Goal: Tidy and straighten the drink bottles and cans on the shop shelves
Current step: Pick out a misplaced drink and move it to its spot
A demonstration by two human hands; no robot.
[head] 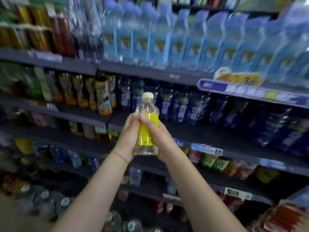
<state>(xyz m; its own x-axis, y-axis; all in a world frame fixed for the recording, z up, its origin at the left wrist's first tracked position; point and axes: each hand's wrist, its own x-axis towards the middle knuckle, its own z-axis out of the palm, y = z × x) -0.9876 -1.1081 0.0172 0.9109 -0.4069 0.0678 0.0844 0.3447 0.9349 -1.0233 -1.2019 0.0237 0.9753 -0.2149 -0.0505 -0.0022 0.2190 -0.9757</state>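
Bottle is clasped upright between left hand and right hand, fingers curled round it; neighbouring shelf bottles may be toppled if reshelved carelessly.

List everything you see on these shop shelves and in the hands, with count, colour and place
held bottle: one, clear with yellow label and pale cap, upright at centre
water bottles: a row, count blurred, light blue labels, top shelf
dark blue bottles: a row, second shelf, right
orange-labelled bottles: several, second shelf, left
shelves: dark grey, several tiers
left hand: grips the held bottle's left side
right hand: grips its right side
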